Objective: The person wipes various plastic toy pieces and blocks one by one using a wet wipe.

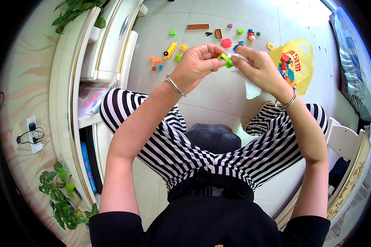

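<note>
Between my hands, above the floor, is a light green toy block (225, 60). My left hand (198, 65) pinches it between thumb and fingers. My right hand (259, 68) is closed on a white wipe or tissue (252, 88), part of it pressed against the block and the rest hanging below. Just past my hands lie a pinkish-red block (226, 43), a brown block (218, 33) and a long brown studded piece (198, 26). A yellow toy piece with black wheels (170, 50) lies left of my left hand.
A yellow plastic bag (304, 61) holding several coloured toy pieces stands right of my right hand. Loose pieces are scattered over the tiled floor (165, 24). A white cabinet (107, 41) borders the left; a white chair (343, 140) is at the right. A dark stool (214, 138) sits between my legs.
</note>
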The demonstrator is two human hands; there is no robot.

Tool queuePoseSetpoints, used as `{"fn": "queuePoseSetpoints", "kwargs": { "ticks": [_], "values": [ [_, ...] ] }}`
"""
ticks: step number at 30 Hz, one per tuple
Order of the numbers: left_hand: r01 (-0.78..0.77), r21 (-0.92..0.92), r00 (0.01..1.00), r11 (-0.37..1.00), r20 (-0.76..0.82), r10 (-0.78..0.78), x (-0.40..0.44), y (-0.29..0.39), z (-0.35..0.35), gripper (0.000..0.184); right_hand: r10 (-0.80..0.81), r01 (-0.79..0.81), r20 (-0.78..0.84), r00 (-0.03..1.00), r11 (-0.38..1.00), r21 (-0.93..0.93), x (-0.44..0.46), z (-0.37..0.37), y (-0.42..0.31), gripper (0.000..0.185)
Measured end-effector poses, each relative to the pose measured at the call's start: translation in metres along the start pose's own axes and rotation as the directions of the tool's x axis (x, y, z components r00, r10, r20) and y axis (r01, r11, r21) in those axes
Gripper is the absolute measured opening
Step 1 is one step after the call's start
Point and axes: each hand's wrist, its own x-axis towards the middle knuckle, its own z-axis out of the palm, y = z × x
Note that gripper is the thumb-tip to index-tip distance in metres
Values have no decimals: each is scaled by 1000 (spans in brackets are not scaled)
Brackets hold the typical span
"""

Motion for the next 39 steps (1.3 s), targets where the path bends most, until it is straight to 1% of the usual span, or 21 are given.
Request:
{"fn": "queuePoseSetpoints", "kwargs": {
  "ticks": [1, 3, 5, 6, 8, 9, 10, 11, 15, 19, 24, 26, 27, 29, 30, 32, 33, 35, 36, 38, 39],
  "values": [
    [-2, -35, 999, 999, -33, 1, 1, -2, 0, 20, 20, -19, 8, 1000, 999, -35, 1, 0, 2, 22],
    [-6, -69, 998, 998, -66, 2, 1, -2, 0, 20, 22, -22, -26, 999, 1000, -2, 0, -2, -2, 21],
    [57, -232, 997, 971, -36, -67, 2, 1, 3, 19, 27, -25, -57, 998, 999, 31, -2, -4, -9, 21],
    [57, -234, 997, 971, -37, -67, 2, -1, 3, 19, -13, 13, -53, 999, 1000, 8, -3, -4, -12, 21],
    [68, -338, 997, 939, 0, -72, 3, -4, 2, 19, -51, 51, -48, 998, 999, -12, -3, 0, -13, 20],
    [69, -338, 997, 939, -1, -73, 2, -5, 2, 19, -146, 140, -75, 986, 987, -73, -2, 6, -9, 20],
    [77, -318, 997, 945, 5, -80, 2, -6, 2, 20, -240, 226, -96, 966, 965, -136, -2, 9, -6, 19],
    [85, -299, 996, 951, 10, -86, 2, -7, 3, 21, -238, 224, -97, 966, 965, -135, 0, 9, -4, 19],
    [111, -266, 994, 958, 44, -103, 1, -9, 1, 22, -117, 96, -130, 985, 984, -151, 6, 3, -2, 20],
    [107, -274, 993, 956, -23, -118, 2, -9, 1, 23, 5, -16, -140, 990, 997, -80, 4, 0, 1, 21],
    [70, -279, 997, 958, -14, -77, 3, -10, -2, 24, -6, -5, -156, 988, 998, -65, 3, -1, 3, 21],
    [81, -111, 991, 991, -98, -92, 0, -2, 7, 23, -6, 2, -149, 989, 1000, -31, 3, -1, 4, 21],
    [81, -111, 991, 991, -99, -92, -1, -1, 9, 23, -50, 49, -136, 989, 999, -12, 3, -1, 3, 21],
    [27, 187, 995, 982, -101, -8, -2, 0, 12, 22, -94, 96, -124, 988, 995, 9, 3, 0, -2, 21],
    [28, 187, 995, 982, -101, -9, -1, -3, 11, 22, -108, 105, -75, 991, 994, -43, 2, 1, -7, 21],
    [-127, 368, 989, 921, -28, 148, 1, -10, 7, 22, -125, 125, 9, 992, 977, -173, 1, 3, -6, 20],
    [-126, 368, 989, 921, -28, 146, 1, -11, 7, 22, -124, 123, 8, 992, 977, -173, 2, 5, -1, 20],
    [-105, 394, 991, 913, -41, 131, 0, -10, 6, 22, -133, 109, -44, 990, 928, -357, 3, 5, 8, 21],
    [-104, 394, 991, 913, -40, 130, -1, -8, 8, 22, -132, 108, -45, 990, 928, -356, 3, 4, 9, 21],
    [-39, 207, 990, 977, -125, 67, -3, -3, 11, 24, -47, 21, -77, 996, 953, -302, 3, 1, 9, 22],
    [3, 103, 993, 995, -116, 10, -2, -2, 9, 28, -48, 23, -75, 996, 953, -303, 4, 2, 8, 22]
  ]
}}
